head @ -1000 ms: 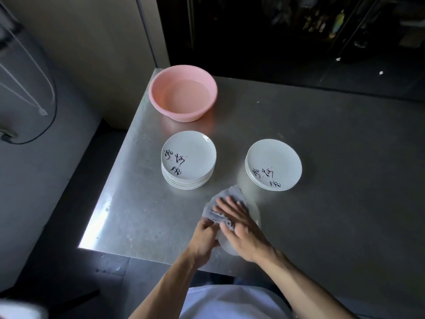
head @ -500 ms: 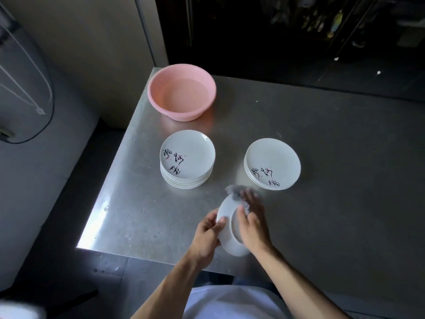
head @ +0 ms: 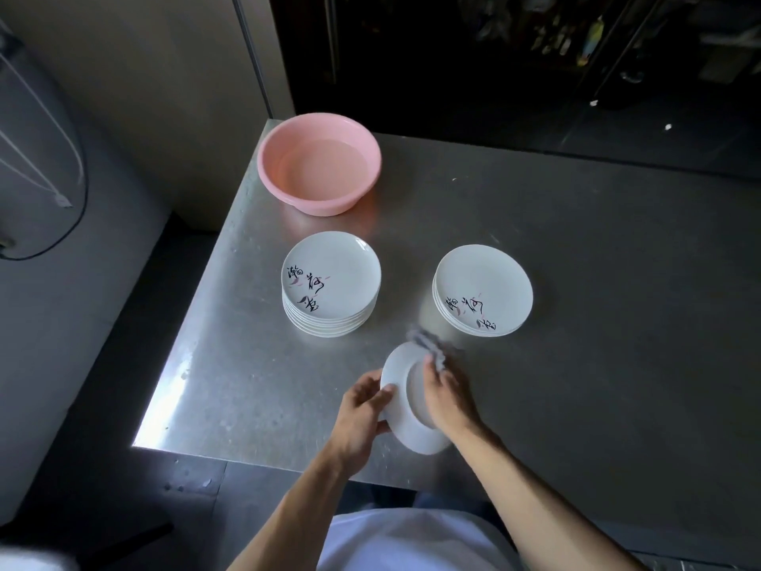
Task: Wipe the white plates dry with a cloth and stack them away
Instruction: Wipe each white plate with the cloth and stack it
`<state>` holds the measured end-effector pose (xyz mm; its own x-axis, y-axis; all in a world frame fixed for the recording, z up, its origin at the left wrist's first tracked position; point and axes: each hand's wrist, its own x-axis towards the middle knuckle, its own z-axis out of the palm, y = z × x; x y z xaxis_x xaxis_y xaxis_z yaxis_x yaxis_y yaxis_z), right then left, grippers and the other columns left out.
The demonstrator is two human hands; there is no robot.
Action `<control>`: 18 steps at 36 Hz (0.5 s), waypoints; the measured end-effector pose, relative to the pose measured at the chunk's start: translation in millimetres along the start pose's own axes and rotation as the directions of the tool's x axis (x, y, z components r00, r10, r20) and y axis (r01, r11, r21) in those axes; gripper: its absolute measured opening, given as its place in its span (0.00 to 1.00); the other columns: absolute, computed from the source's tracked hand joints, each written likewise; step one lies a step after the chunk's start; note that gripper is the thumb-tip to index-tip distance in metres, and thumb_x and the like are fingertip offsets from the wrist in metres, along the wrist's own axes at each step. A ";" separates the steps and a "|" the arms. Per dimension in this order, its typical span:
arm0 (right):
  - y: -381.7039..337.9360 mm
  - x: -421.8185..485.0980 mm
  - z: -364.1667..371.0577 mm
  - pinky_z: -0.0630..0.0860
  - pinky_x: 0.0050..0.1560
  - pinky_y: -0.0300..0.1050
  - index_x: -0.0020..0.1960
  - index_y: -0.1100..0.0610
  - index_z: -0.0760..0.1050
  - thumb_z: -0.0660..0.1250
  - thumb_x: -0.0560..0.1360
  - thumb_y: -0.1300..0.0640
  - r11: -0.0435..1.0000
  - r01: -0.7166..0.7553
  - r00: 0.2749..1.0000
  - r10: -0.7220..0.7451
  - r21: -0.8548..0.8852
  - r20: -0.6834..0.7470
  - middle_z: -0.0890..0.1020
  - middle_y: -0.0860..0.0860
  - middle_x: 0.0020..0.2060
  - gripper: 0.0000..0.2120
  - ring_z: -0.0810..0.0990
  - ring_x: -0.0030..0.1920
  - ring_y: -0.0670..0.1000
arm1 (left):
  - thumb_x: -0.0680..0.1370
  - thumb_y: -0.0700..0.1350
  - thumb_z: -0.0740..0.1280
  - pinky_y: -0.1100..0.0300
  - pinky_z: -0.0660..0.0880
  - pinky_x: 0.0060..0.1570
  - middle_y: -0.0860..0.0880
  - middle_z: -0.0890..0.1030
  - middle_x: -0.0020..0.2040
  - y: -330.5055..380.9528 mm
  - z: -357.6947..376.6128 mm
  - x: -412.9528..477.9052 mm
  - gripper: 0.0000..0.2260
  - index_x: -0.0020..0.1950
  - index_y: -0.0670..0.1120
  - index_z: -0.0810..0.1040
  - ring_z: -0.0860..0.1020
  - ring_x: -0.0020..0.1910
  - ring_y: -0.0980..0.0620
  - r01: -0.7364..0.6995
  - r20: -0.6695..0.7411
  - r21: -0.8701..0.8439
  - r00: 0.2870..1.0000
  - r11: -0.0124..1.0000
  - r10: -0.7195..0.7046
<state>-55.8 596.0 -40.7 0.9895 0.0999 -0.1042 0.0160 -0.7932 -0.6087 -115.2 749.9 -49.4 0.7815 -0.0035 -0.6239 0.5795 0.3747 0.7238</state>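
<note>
My left hand [head: 360, 410] grips the left rim of a white plate [head: 401, 414], held tilted on edge above the table's front. Against the plate's underside my right hand [head: 447, 399] holds a grey cloth [head: 430, 346], which is blurred and sticks out past the top rim. Beyond my hands stand two stacks of white plates with black lettering. The taller stack [head: 331, 282] is on the left. The shorter stack [head: 484, 290] is on the right.
A pink basin [head: 319, 169] sits at the back left corner of the steel table [head: 597, 323]. The table's left and front edges are close to my hands. A dark floor and a wall with cables lie to the left.
The plate was turned up from under the cloth to stand on edge, its underside toward me. My right hand and the cloth moved from the top face round to the back.
</note>
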 end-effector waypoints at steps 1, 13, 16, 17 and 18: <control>-3.3 2.3 -1.8 0.61 0.74 0.51 0.71 0.55 0.72 0.48 0.85 0.53 0.991 -0.120 0.992 0.121 0.057 -0.015 0.74 0.54 0.71 0.21 0.69 0.72 0.55 | 0.85 0.40 0.65 0.52 0.82 0.45 0.45 0.84 0.57 -0.5 -0.7 0.0 0.09 0.63 0.46 0.81 0.83 0.52 0.49 0.005 -0.001 -0.001 1.000 1.000 -0.005; 1.4 -16.1 6.3 0.54 0.78 0.53 0.77 0.58 0.64 0.56 0.84 0.54 0.985 0.168 0.986 -0.166 -0.049 0.031 0.63 0.56 0.78 0.22 0.57 0.79 0.56 | 0.81 0.45 0.70 0.48 0.83 0.49 0.41 0.84 0.58 -5.6 3.2 -6.4 0.14 0.66 0.43 0.77 0.83 0.56 0.43 0.003 0.070 -0.124 0.998 0.992 0.006; -0.6 -0.3 -1.0 0.63 0.73 0.48 0.74 0.57 0.68 0.52 0.85 0.50 0.917 -0.312 0.949 0.312 0.247 0.041 0.70 0.60 0.71 0.21 0.67 0.72 0.57 | 0.81 0.38 0.68 0.52 0.82 0.42 0.43 0.81 0.52 -1.1 5.2 -2.1 0.07 0.58 0.45 0.76 0.82 0.47 0.48 0.033 0.023 -0.210 0.999 0.977 -0.029; -0.7 1.3 -1.4 0.64 0.72 0.46 0.74 0.55 0.68 0.50 0.85 0.47 0.887 -0.373 0.928 0.356 0.271 0.112 0.71 0.59 0.71 0.22 0.68 0.72 0.56 | 0.79 0.38 0.68 0.54 0.81 0.41 0.44 0.81 0.50 3.1 5.4 -0.3 0.07 0.55 0.47 0.77 0.82 0.45 0.49 0.039 0.010 -0.197 0.999 0.980 -0.038; -2.3 0.9 -1.6 0.64 0.71 0.43 0.74 0.52 0.69 0.49 0.85 0.46 0.904 -0.342 0.939 0.317 0.256 0.136 0.71 0.59 0.70 0.22 0.68 0.71 0.55 | 0.76 0.39 0.68 0.55 0.80 0.41 0.46 0.82 0.48 7.7 5.7 1.1 0.08 0.54 0.48 0.78 0.82 0.43 0.50 0.044 0.007 -0.170 0.999 0.985 -0.043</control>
<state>-54.7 596.9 -38.2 0.9144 -0.0759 -0.3977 -0.3609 -0.5979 -0.7157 -108.5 747.5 -42.8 0.7574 -0.0260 -0.6524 0.5653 0.5261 0.6354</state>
